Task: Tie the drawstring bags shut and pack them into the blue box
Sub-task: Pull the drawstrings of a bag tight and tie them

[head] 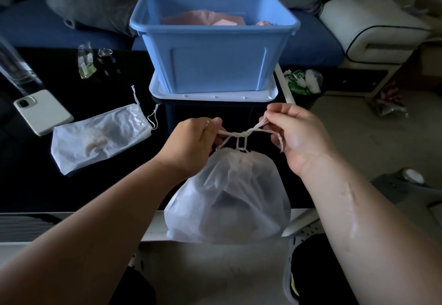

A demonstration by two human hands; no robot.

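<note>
The drawstring bag point(227, 197), at the tabletop's near edge, looks soft, thin and light. The left hand point(193, 137) and right hand point(295, 135) each pinch the drawstring point(254, 129), taut across its knot point(242, 134). It is probably best lifted by the gathered neck into the blue box point(215, 65).

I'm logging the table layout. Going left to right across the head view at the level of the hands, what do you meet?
Phone → flat bag → left hand → knotted cord → right hand.
</note>
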